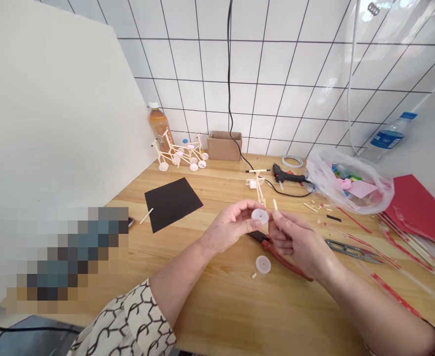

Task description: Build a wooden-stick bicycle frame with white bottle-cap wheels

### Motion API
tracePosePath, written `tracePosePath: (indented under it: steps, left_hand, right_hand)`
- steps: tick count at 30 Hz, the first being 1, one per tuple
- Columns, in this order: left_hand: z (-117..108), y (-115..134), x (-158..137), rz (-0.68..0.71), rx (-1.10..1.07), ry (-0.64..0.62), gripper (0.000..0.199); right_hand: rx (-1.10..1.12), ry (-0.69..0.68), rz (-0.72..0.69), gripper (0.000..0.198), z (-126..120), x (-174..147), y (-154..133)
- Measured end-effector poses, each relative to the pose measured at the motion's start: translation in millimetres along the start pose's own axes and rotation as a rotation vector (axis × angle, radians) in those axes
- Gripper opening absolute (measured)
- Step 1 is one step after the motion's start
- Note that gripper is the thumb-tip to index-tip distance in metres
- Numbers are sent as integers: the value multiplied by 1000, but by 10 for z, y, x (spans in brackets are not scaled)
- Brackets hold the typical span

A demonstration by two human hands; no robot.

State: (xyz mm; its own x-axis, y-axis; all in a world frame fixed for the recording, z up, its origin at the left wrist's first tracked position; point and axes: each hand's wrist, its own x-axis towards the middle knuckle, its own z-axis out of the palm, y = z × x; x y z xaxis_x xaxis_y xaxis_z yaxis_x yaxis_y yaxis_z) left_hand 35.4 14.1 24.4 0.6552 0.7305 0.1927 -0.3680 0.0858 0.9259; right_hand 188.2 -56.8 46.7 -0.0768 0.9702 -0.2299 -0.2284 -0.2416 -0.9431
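Observation:
In the head view, my left hand [236,220] is closed on a round white plastic wheel [260,216], its flat face turned up. Beside it, my right hand [295,237] pinches a short pale wooden stick [275,204] between thumb and fingers, the stick's end pointing upward. Under my right hand lie red-handled pliers [289,266], partly covered by it. A second white wheel [263,264] rests flat on the table, with a small stick offcut [254,275] close by. Just beyond my hands stands a small stick-built frame [258,185], its lower part partly hidden.
At the back left, several stick-built tricycles [180,153] stand before an orange drink bottle [158,121]. Black card [173,204] lies left. A cardboard box [224,146], glue gun [286,175], tape roll [292,161], plastic bag [373,198], thread snips [351,249] and red paper [417,207] lie around.

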Motion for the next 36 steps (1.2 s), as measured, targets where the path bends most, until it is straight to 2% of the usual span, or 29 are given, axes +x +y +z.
tracePosePath:
  steps: [3, 8, 14, 18, 24, 28, 36]
  left_hand:
    - [-52, 22, 9, 2, -7, 24, 24]
    - [-93, 38, 0, -67, -71, -57, 29]
    - [-101, 29, 0, -15, -55, -62, 32]
    - [-86, 27, -10, -26, -33, -56, 35]
    - [-87, 34, -8, -35, -67, -81, 34]
    - [-86, 32, -4, -62, -126, -51, 29]
    - [-68, 27, -5, -97, -118, 0, 34]
  right_hand:
    - [-274, 72, -165, 33, 13, -33, -41]
    - [-774, 92, -408, 25, -28, -49, -52]
    - [-1198, 119, -704, 20, -92, -59, -8]
    - [-1422, 183, -810, 23, -112, -58, 18]
    - [-1526, 215, -869, 24, -113, -58, 14]
    - [-1579, 192, -878, 23, -114, -66, -6]
    - [-1632, 166, -898, 23, -128, -76, -29]
